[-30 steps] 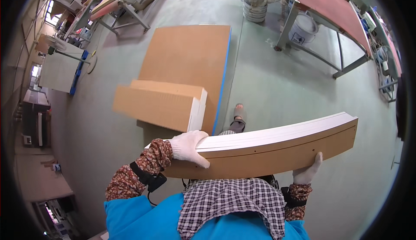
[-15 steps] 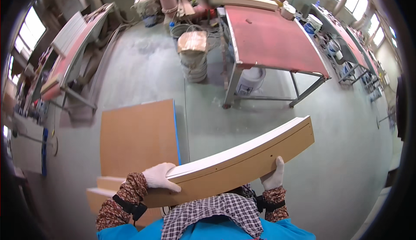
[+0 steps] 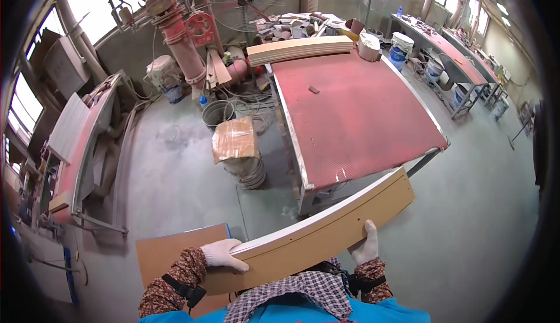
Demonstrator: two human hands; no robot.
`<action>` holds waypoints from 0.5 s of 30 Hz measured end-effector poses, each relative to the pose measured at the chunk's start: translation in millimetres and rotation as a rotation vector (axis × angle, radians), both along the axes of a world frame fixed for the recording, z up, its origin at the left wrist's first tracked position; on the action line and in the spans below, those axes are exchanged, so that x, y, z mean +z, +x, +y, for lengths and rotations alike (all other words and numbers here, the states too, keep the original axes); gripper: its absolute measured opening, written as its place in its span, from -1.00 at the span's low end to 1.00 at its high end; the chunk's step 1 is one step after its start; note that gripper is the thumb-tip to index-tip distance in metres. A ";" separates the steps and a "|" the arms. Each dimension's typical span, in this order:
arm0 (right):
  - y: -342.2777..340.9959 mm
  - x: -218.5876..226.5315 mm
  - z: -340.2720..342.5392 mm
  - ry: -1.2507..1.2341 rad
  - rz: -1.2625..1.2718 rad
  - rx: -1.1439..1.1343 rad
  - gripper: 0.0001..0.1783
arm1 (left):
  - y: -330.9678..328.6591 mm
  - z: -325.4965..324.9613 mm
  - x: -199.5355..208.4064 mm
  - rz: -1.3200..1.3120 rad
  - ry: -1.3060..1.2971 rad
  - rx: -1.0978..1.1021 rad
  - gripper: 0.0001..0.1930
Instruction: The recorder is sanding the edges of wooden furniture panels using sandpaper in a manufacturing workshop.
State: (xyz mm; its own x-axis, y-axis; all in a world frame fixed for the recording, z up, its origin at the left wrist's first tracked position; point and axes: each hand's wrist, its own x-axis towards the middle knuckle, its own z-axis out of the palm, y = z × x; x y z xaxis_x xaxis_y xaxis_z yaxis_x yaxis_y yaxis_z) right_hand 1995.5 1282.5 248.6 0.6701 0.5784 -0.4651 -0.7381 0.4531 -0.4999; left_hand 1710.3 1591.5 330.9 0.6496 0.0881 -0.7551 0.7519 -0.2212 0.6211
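Note:
A long curved board (image 3: 326, 229), tan on its face with a white moulded upper edge and a few small dark holes, is held across my front. My left hand (image 3: 224, 255), in a white glove, grips it near its left end, thumb on the tan face. Lower on the right, my gloved right hand (image 3: 366, 246) clasps its bottom edge, thumb up on the face and the other fingers hidden behind. The board's right end overlaps the near edge of a red-topped table (image 3: 356, 113). A small brown block (image 3: 314, 90) lies on that table.
A stack of curved wooden strips (image 3: 300, 50) lies along the table's far edge. Left of the table stand a bucket topped with brown card (image 3: 234, 139) and a dark open bucket (image 3: 218, 113). A brown panel (image 3: 169, 253) is at lower left; another red-topped bench (image 3: 87, 142) stands far left.
The red-topped table and covered bucket now appear nearer and lower in view. Both hands still hold the curved board in about the same place before me.

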 end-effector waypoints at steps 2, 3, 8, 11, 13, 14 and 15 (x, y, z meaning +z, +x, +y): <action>24.1 -2.7 28.9 0.033 -0.075 -0.001 -0.40 | 34.5 28.9 9.1 0.002 -0.064 -0.006 -0.41; 33.7 -1.5 36.8 -0.020 -0.062 -0.026 -0.41 | 52.0 41.9 16.1 0.012 -0.053 -0.026 -0.41; 69.6 4.6 96.8 -0.062 -0.081 -0.168 -0.42 | 123.2 129.1 7.6 0.014 -0.119 -0.145 -0.35; 86.7 -11.9 127.5 -0.049 -0.027 -0.266 -0.43 | 173.8 181.6 -13.0 0.001 -0.084 -0.281 -0.31; 90.1 -4.9 152.3 -0.079 -0.010 -0.362 -0.44 | 205.9 223.8 -17.7 -0.002 -0.070 -0.360 -0.32; 92.4 -8.3 165.3 -0.083 -0.009 -0.397 -0.44 | 224.8 243.9 -18.7 -0.020 -0.057 -0.418 -0.32; 92.7 -15.3 175.9 -0.121 -0.023 -0.432 -0.44 | 241.4 262.6 -17.2 -0.010 0.007 -0.479 -0.29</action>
